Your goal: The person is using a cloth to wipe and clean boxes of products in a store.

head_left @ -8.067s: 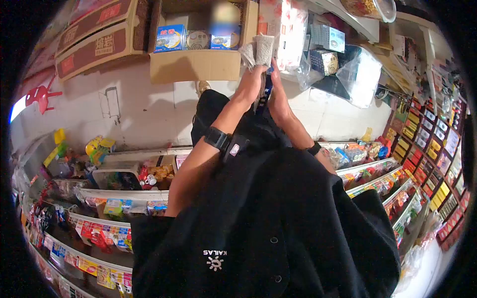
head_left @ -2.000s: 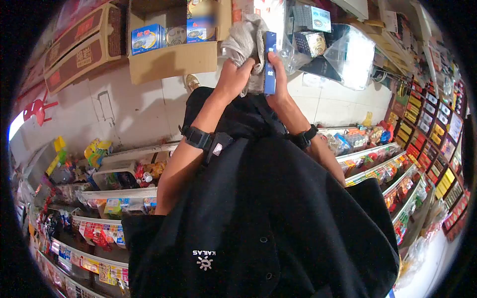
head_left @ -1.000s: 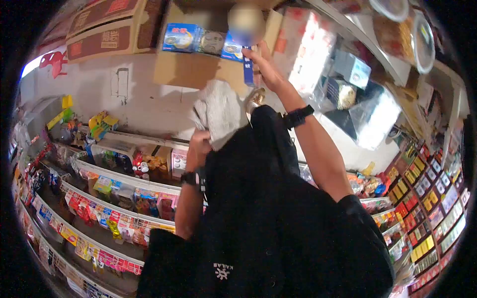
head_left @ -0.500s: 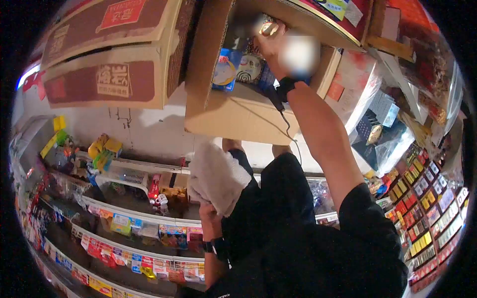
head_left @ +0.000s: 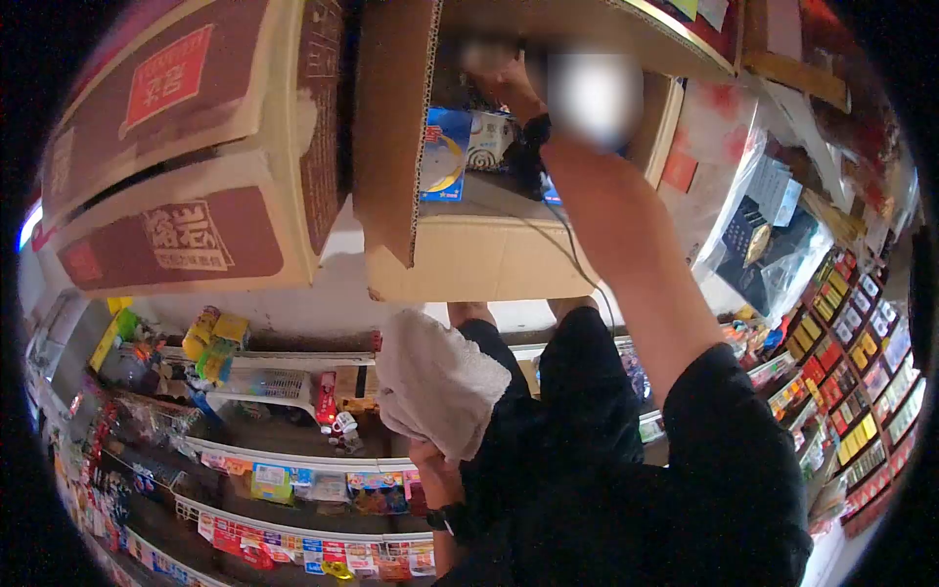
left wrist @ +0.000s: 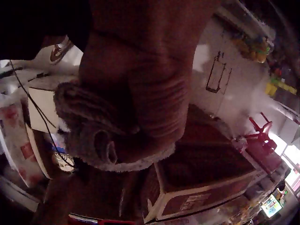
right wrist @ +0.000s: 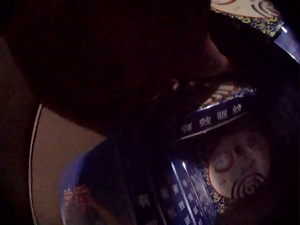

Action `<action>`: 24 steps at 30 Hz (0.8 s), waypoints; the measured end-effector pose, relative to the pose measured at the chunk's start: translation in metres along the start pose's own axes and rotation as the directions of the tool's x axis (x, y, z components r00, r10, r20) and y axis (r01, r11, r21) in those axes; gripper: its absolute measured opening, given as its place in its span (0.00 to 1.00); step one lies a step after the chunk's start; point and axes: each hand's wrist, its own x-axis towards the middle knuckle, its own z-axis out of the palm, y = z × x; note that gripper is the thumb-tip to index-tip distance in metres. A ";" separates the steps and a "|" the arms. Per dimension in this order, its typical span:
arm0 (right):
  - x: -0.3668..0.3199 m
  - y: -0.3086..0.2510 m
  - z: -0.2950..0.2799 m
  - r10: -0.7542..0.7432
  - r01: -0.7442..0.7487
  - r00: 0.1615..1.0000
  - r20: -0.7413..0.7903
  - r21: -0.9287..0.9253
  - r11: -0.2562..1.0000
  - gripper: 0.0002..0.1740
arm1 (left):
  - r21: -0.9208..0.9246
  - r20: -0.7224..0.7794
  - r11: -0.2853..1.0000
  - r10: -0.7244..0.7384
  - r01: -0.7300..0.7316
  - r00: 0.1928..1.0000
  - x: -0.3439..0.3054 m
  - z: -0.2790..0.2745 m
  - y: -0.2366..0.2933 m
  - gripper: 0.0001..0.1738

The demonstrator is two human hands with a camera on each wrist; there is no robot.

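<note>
- The shelves (head_left: 293, 460) are running behind the person, and they are carrying many colourful packets.
- The open carton (head_left: 479, 259) is standing in front of the person, with its front flap hanging down toward the knees.
- The maroon-printed carton (head_left: 166, 235) is standing just beside it, on the left.
- The person is wearing dark clothing (head_left: 626, 509), and the knees are pointing toward the open carton.
- The grey cloth (head_left: 440, 382) is lying bunched over the left hand, in front of the left thigh and outside the open carton.
- Of the hands, the left hand (head_left: 430, 455) is gripping this cloth, with the fingers curling into its folds.
- The right hand (head_left: 509, 83) is showing deep inside the open carton; blur and shadow are covering the fingers, so I cannot tell how far they are opening or whether they are holding something.
- The dark-blue box (right wrist: 213, 117) is lying close under the right hand, with white characters along its narrow side.
- The bright-blue box (head_left: 445, 152) is standing upright at the left inside the open carton.
- The spiral-printed box (head_left: 489, 142) is standing just beside it.
- A thin cable (head_left: 582, 254) is hanging below the right wrist, passing before the flap.
</note>
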 end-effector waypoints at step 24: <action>0.005 0.036 0.044 -0.698 0.669 0.713 0.063 -0.358 0.651 0.25 | 0.083 0.048 0.977 -0.199 0.195 0.979 -0.007 0.009 -0.014 0.38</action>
